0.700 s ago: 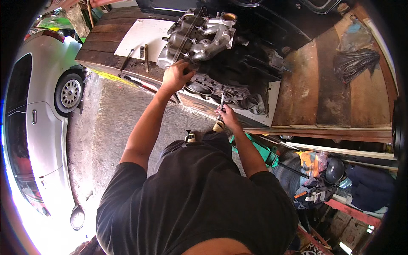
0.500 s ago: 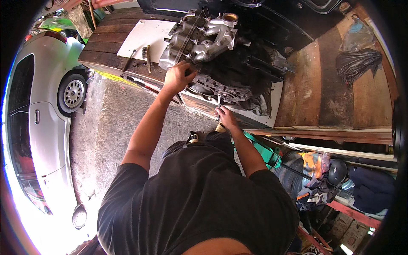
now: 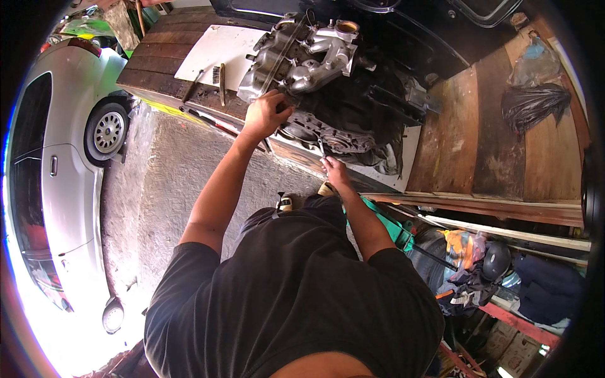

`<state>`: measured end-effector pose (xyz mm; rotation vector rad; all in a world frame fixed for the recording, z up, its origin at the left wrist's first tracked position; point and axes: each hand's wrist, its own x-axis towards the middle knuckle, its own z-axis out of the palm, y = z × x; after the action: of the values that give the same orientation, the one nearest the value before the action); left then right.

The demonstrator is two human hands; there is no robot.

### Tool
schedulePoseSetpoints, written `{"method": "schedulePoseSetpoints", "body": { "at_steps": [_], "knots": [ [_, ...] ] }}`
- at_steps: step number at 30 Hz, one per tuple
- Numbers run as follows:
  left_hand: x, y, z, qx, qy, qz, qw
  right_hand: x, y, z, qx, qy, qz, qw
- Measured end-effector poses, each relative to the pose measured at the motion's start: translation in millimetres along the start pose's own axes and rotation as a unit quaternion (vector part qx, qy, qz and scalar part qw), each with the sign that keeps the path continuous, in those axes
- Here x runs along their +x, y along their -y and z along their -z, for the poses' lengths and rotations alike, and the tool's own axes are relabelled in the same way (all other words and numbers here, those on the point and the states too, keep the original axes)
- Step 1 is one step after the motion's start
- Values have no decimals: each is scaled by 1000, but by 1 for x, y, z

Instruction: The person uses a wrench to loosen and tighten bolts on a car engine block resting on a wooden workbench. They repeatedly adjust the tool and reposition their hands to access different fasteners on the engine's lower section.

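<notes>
From the head camera, I judge I'm mid-way through working a fastener on the engine [image 3: 315,82], which sits on the wooden bench [image 3: 479,126] ahead of me. My left hand [image 3: 266,113] is curled shut against the near side of the casting, bracing it. My right hand [image 3: 334,169] is closed round a slim metal tool [image 3: 322,148] whose tip meets the engine's lower edge (its exact kind is too small to tell). The next move likely calls for a steady turn without the tip slipping off.
</notes>
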<state>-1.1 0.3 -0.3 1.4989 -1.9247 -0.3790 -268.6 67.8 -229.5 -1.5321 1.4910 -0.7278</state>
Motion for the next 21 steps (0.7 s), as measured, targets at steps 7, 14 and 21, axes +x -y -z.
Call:
{"method": "schedulePoseSetpoints", "body": {
  "at_steps": [7, 14, 21],
  "knots": [
    [0, -3, 1, -10, 0, 5, 1000, -9, 26, 12, -206, -63, -13, 977],
    [-1, 1, -2, -10, -1, 1, 1000, -18, 75, 68, -340, -30, -81, 936],
    [1, -2, 0, -4, 13, 2, 1000, -19, 121, 100, -440, -8, 90, 893]
  ]
}}
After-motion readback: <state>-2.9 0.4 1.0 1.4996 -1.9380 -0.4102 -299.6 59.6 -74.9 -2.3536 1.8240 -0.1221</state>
